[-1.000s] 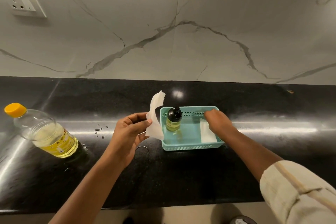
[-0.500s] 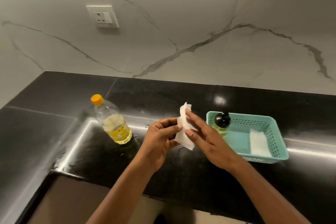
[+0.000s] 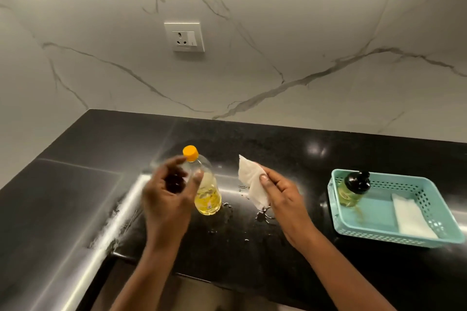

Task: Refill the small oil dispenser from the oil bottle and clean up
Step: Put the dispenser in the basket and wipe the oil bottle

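Holding: right hand (image 3: 283,199) pinches a white tissue (image 3: 252,184) btwn thumb and fingers (image 3: 264,179); tissue is crumpled, top corner sticks up, lower end hangs just above the table (image 3: 75,184)
Left hand: left hand (image 3: 166,197) blurred, fingers spread and curled, empty; sits in front of the bottle (image 3: 206,192), close to its neck; contact can't be told from the blur
Bottle: clear plastic, upright on table, orange cap (image 3: 190,153) on; yellow oil fills roughly the lower half; label facing fwd, unreadable
Dispenser: small dispenser (image 3: 353,188) w/ black pump top stands upright in near-left corner of the basket (image 3: 379,233); yellowish oil visible inside
Basket: teal, perforated walls, on table well right of both hands; a folded white napkin (image 3: 412,219) lies flat on its floor at the right side, apart from dispenser
Spill: droplets (image 3: 264,216) and small wet marks on the black table btwn bottle and right hand, some just below the tissue; more specks nearer the front edge
Table: glossy black stone, bright reflection streak running along the left part
Wall: white marble w/ grey veins; socket (image 3: 184,37) w/ switch mounted above the bottle
Arms: both forearms bare, entering from bottom of view
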### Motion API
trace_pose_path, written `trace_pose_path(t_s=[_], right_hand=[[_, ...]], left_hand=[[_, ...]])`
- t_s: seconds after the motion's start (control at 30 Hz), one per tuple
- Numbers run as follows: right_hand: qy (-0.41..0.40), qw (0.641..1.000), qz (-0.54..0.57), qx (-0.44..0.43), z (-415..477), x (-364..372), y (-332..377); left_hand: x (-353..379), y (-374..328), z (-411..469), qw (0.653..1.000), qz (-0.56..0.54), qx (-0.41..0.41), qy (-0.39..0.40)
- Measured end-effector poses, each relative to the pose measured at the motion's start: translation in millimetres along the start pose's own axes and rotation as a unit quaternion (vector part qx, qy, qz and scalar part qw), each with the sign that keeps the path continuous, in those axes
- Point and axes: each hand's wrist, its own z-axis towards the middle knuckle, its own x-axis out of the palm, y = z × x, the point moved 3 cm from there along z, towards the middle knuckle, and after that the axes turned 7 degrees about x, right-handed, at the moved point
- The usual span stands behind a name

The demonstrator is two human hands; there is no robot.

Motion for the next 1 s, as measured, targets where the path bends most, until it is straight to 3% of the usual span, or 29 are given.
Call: trace_pose_path(t_s=[0.07, 0.13, 0.23, 0.3, 0.63, 0.87, 1.0], right_hand=[[0.013, 0.999, -0.045, -0.024, 6, 31, 5], [0.024, 0.995, -0.079, -0.049, 12, 65, 8], [0.041, 0.98, -0.173, -0.091, 18, 112, 8], [0.045, 0.963, -0.244, -0.102, 19, 131, 4], [-0.016, 0.957, -0.285, -0.041, 17, 137, -39], [0.023, 0.932, -0.324, -0.159, 27, 161, -4], [0.086, 0.914, -0.362, -0.163, 45, 148, -7]], left_hand=[[-15, 9, 33, 0.997, 0.066, 0.034, 0.026], [-18, 18, 61, 0.987, 0.107, 0.048, 0.112], [-12, 32, 80, 0.968, 0.101, 0.072, 0.218], [-11, 41, 83, 0.96, 0.099, 0.087, 0.247], [-15, 62, 91, 0.967, 0.06, 0.087, 0.231], [-25, 62, 86, 0.956, 0.026, 0.104, 0.272], [-42, 72, 92, 0.956, 0.015, 0.089, 0.278]])
